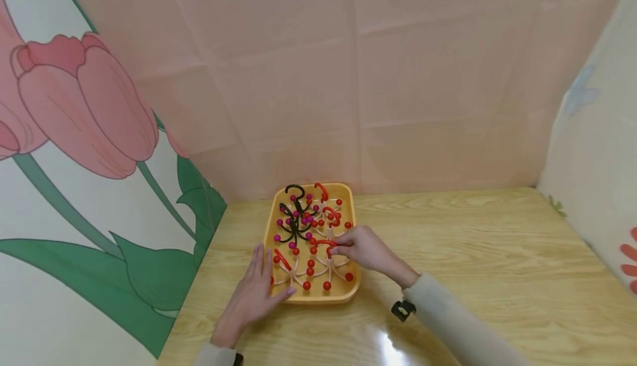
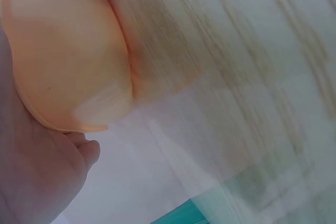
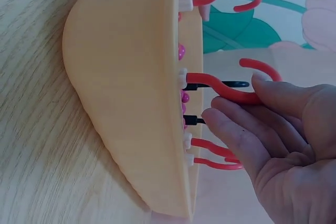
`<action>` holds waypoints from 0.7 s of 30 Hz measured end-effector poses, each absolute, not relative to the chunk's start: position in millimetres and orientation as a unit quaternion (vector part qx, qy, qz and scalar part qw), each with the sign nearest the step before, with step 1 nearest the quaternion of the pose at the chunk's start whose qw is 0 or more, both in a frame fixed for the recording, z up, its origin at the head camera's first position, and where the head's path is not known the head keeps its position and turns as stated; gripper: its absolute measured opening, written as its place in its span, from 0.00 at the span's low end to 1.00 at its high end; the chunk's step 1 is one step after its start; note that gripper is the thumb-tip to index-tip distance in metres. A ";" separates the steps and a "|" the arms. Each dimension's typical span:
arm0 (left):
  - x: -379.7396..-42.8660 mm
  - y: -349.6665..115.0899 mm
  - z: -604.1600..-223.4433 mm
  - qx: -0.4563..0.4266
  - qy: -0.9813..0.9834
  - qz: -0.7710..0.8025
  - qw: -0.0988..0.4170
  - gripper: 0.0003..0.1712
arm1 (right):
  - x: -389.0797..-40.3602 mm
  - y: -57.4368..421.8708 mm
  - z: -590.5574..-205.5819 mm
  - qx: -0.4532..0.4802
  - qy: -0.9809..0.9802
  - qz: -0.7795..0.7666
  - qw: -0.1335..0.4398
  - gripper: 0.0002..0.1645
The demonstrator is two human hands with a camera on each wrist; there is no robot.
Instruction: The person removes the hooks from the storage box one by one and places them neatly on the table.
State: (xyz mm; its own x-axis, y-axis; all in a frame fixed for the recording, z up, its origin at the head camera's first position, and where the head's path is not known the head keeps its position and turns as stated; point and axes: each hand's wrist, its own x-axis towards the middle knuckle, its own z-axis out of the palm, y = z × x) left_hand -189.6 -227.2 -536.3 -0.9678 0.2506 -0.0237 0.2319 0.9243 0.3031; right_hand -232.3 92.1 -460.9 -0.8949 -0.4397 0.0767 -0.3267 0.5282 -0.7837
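A yellow-orange tray (image 1: 323,300) holds several spidery pieces with hooked handles and thin curved legs tipped with balls. My right hand (image 1: 367,250) pinches the red hook (image 3: 231,94) of a white-legged, red-balled piece at the tray's front right; its thumb lies on the hook, with fingers under it. My left hand (image 1: 251,291) rests along the left rim, fingers straight and thumb out over the front corner. Between the hands, another red-hooked piece (image 1: 282,259) leans at front left. Black pieces with magenta balls (image 1: 294,225) lie at back left, more red hooks (image 1: 332,215) at back right.
The tray stands on a wood-grain table (image 1: 468,244), close to a pink cloth backdrop (image 1: 423,106). A wall panel with printed tulips (image 1: 84,106) rises on the left, and a pale panel (image 1: 597,161) on the right. A black strap (image 1: 403,309) is at the right sleeve.
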 end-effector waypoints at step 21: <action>-191.4 -226.5 -539.4 0.131 0.983 0.125 0.019 0.68 | -233.8 90.8 -463.9 -0.179 0.861 -0.471 0.063 0.10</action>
